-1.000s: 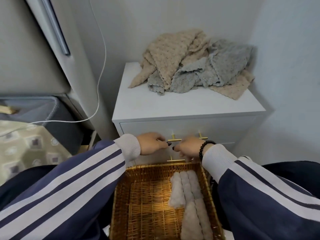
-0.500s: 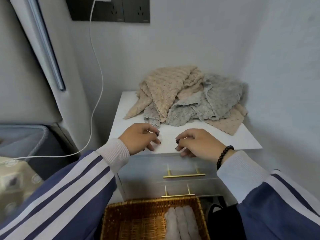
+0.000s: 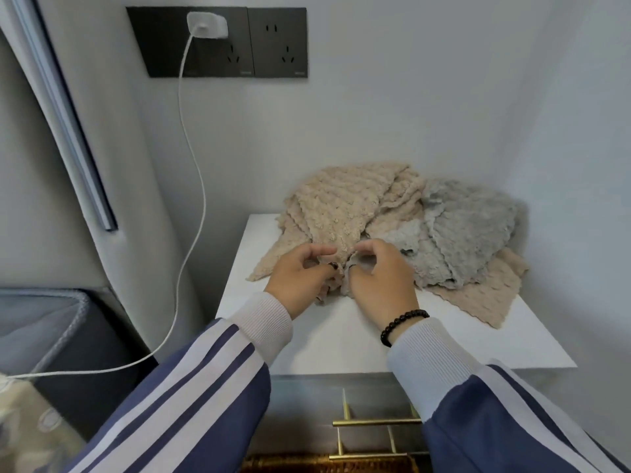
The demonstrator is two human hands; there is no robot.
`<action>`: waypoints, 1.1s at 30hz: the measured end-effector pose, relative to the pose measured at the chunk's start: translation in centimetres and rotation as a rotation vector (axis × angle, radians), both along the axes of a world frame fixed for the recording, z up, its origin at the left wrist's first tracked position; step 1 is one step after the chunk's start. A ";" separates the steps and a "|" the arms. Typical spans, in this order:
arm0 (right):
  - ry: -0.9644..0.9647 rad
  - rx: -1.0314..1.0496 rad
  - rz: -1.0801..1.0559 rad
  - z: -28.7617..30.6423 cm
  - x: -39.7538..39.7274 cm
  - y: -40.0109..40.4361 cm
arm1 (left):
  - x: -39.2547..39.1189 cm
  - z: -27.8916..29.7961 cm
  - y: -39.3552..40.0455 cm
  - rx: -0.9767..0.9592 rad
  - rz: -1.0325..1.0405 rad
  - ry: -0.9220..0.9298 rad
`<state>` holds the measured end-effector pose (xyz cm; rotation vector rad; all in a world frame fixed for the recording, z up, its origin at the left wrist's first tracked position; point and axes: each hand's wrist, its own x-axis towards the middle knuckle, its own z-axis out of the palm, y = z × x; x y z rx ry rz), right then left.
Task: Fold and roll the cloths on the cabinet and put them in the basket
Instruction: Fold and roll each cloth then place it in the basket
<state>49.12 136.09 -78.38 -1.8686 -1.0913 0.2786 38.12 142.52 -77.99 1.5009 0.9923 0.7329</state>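
A heap of beige cloths [image 3: 341, 206] and grey cloths [image 3: 467, 230] lies on the back half of the white cabinet [image 3: 341, 336]. My left hand [image 3: 300, 278] and my right hand [image 3: 379, 281] are side by side at the heap's front edge. Each pinches the hanging corner of the top beige cloth between thumb and fingers. Only a strip of the wicker basket [image 3: 327, 464] shows at the bottom edge, below the cabinet's drawers.
Brass drawer handles [image 3: 375, 422] run across the cabinet front. A white charger cable [image 3: 191, 233] hangs from the wall socket [image 3: 208, 25] down to the left. Walls close in behind and to the right. A dark bed edge [image 3: 41, 322] lies at left.
My hands rose from the drawer front, crossed the cabinet top and took hold of the beige cloth's front corner. The view tilted up, so the basket has nearly dropped out of sight.
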 end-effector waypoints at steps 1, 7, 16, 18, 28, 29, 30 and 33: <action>0.002 0.003 -0.021 0.0 0.0 0.1 | 0.6 0.1 -0.1 -0.023 0.011 -0.006; 0.018 0.034 -0.014 0.1 0.1 -1.0 | 3.1 -0.2 0.2 0.043 0.081 0.096; -0.032 -0.040 -0.039 -0.2 3.9 -4.7 | 3.4 0.3 -0.2 0.150 0.165 0.066; -0.031 -0.053 -0.045 -0.2 4.6 -5.4 | 3.1 0.3 -0.5 0.156 0.250 0.021; -0.078 0.052 -0.011 0.3 3.5 -6.3 | 0.6 2.4 -2.2 0.271 0.362 -0.190; -0.095 0.086 0.001 0.4 3.1 -6.3 | 0.2 2.5 -2.4 0.294 0.296 -0.226; -0.111 0.124 0.012 0.4 2.7 -6.3 | -0.1 2.6 -2.5 0.303 0.229 -0.265; -0.143 0.250 0.036 0.2 1.7 -6.3 | -1.5 2.7 -3.1 0.326 0.076 -0.341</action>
